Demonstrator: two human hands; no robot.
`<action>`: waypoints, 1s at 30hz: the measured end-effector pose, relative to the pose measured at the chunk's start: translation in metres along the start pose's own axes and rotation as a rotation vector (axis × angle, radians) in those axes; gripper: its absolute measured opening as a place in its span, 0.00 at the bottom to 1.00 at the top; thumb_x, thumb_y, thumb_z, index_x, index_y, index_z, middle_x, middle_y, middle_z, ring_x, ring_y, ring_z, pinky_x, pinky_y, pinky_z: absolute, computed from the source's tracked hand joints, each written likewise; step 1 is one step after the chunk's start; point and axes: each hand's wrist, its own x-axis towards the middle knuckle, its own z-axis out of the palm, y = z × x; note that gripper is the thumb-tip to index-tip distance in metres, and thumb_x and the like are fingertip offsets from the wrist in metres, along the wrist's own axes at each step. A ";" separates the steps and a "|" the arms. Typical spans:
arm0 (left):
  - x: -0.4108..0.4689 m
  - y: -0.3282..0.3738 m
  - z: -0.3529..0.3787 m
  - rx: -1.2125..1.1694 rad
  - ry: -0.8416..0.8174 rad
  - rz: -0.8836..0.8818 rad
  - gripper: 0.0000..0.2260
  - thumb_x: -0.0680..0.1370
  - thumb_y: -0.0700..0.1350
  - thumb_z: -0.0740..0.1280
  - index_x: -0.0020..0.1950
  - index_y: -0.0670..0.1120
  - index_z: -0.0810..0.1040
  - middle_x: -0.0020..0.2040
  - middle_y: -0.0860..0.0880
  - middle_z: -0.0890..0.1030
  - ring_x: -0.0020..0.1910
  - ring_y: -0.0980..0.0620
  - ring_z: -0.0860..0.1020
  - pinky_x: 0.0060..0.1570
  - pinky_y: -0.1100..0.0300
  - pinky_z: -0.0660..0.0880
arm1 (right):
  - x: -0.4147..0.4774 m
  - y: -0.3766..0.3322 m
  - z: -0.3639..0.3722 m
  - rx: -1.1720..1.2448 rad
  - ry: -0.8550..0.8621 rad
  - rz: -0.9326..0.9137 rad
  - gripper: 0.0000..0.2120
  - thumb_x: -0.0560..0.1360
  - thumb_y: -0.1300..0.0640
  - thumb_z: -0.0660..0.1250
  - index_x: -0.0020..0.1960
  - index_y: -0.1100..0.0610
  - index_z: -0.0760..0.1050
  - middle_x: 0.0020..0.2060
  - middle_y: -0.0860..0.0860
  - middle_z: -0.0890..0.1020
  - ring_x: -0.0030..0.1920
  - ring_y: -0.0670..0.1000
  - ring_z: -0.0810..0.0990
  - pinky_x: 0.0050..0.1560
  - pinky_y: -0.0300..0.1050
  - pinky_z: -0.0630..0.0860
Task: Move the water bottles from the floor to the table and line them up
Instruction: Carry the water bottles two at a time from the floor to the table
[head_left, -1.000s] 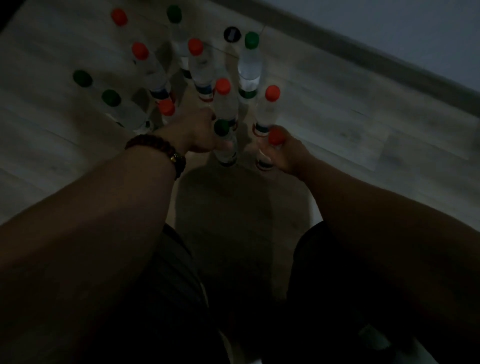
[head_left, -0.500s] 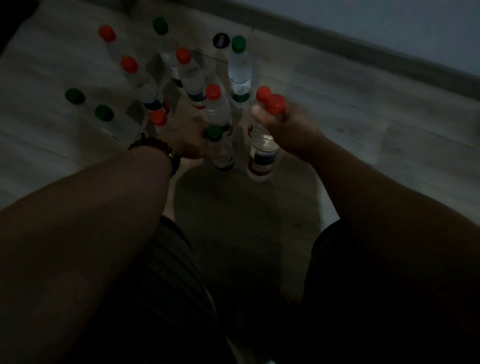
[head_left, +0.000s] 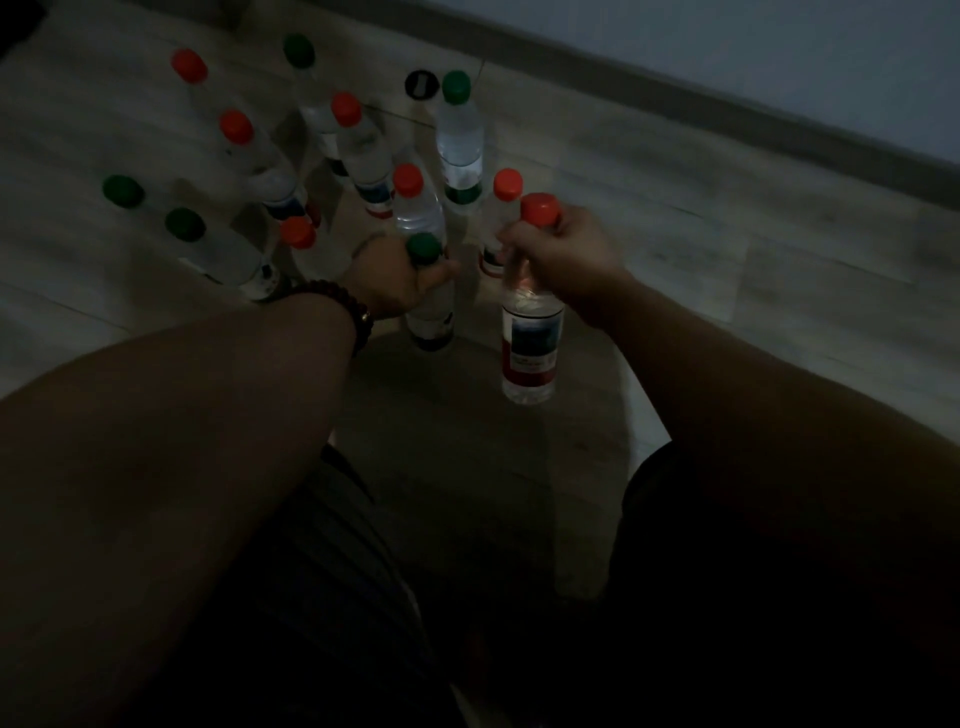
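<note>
Several clear water bottles with red, green and one black cap stand clustered on the pale wood floor (head_left: 675, 218). My right hand (head_left: 566, 254) grips the neck of a red-capped bottle (head_left: 531, 343), which hangs lifted clear of the floor. My left hand (head_left: 395, 275), with a bead bracelet on its wrist, curls round the neck of a green-capped bottle (head_left: 431, 317) at the near edge of the cluster. Whether that bottle still touches the floor is unclear. No table is in view.
A dark skirting board (head_left: 727, 104) and a light wall (head_left: 779, 47) run along the far right. My legs in dark clothing fill the bottom of the view. The scene is dim.
My right hand has raised the red-capped bottle up and towards me, off the floor. My left hand has kept its hold on the green-capped bottle.
</note>
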 end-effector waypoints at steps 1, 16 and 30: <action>0.000 0.005 -0.002 -0.018 0.016 -0.009 0.14 0.82 0.51 0.68 0.58 0.41 0.80 0.50 0.47 0.81 0.53 0.48 0.78 0.58 0.51 0.75 | -0.002 -0.002 -0.002 0.004 -0.012 0.001 0.10 0.78 0.54 0.70 0.49 0.62 0.80 0.42 0.61 0.84 0.38 0.49 0.83 0.40 0.42 0.80; -0.002 0.070 -0.038 -0.606 0.078 -0.260 0.07 0.77 0.46 0.67 0.44 0.44 0.81 0.38 0.49 0.85 0.40 0.55 0.84 0.41 0.61 0.80 | -0.006 -0.002 -0.037 0.254 -0.034 0.215 0.10 0.75 0.56 0.72 0.49 0.64 0.79 0.36 0.59 0.84 0.41 0.61 0.84 0.53 0.69 0.81; -0.001 0.095 -0.025 -0.664 -0.040 -0.475 0.05 0.78 0.44 0.67 0.44 0.46 0.81 0.36 0.51 0.83 0.35 0.54 0.82 0.28 0.64 0.76 | -0.022 -0.018 -0.039 0.101 0.028 0.423 0.12 0.71 0.55 0.75 0.49 0.62 0.82 0.41 0.58 0.87 0.41 0.57 0.88 0.46 0.58 0.86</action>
